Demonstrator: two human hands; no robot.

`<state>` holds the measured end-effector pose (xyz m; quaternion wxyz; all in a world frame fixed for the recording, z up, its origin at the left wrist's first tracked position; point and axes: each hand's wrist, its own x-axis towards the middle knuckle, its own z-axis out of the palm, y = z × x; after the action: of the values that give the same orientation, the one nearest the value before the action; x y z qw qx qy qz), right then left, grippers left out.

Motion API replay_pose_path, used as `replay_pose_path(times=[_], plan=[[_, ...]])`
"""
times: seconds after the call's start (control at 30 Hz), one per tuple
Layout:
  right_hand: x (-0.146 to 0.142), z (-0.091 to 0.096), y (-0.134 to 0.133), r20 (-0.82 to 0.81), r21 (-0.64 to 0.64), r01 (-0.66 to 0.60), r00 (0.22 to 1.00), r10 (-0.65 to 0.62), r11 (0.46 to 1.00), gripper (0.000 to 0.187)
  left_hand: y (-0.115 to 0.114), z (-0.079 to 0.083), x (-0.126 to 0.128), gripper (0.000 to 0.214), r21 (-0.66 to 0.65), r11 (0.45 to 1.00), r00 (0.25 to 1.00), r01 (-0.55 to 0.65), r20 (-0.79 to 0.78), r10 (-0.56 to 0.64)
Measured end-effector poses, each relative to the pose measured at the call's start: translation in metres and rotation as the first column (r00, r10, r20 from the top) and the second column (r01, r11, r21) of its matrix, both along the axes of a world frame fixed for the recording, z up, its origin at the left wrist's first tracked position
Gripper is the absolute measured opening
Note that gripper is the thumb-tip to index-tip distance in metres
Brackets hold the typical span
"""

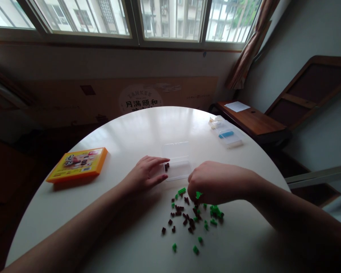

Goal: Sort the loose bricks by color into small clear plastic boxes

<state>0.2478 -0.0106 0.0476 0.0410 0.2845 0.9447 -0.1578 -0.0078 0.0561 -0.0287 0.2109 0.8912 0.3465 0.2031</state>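
My left hand [146, 173] lies flat on the white round table [136, 129], fingers stretched out toward a clear plastic box [177, 160] that holds a few dark brown bricks [166, 167]. My right hand [213, 182] is curled, fingers pinched down over a scatter of small green and brown bricks [191, 218]; a green brick [198, 195] shows at its fingertips. What the pinch holds is mostly hidden.
An orange box with a printed lid [78, 164] lies at the left of the table. A second clear box with a blue piece [226, 134] sits at the far right edge. Beyond the table are a wooden side table [251, 119], a curtain and windows.
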Motion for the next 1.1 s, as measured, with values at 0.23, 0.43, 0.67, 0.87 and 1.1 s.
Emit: replay_pose_path(times=[0.23,0.43,0.67,0.87,1.1], plan=[[-0.005,-0.011,0.001,0.002,0.036,-0.045,0.999,0.045,0.998,0.010,0.002,0.000,-0.001,0.044,0.031,0.999,0.999,0.033,-0.008,-0.032],[0.004,0.006,0.006,-0.082,0.004,0.016,0.997,-0.016,1.000,0.010,0.002,-0.001,-0.001,0.046,0.017,0.999,1.000,0.030,-0.010,-0.029],[0.021,0.012,0.024,-0.359,-0.091,0.042,0.931,-0.072,0.995,0.015,0.001,0.003,-0.002,0.043,0.005,0.999,0.999,0.035,-0.019,-0.035],[0.019,-0.007,0.039,-0.505,-0.043,0.132,0.852,-0.136,0.990,0.014,0.000,0.007,-0.002,0.044,-0.008,0.999,0.999,0.044,-0.016,-0.044],[0.014,-0.025,0.047,-0.395,0.065,0.210,0.903,-0.168,0.976,0.018,-0.002,0.007,-0.002,0.046,-0.005,0.999,0.999,0.038,-0.018,-0.038]])
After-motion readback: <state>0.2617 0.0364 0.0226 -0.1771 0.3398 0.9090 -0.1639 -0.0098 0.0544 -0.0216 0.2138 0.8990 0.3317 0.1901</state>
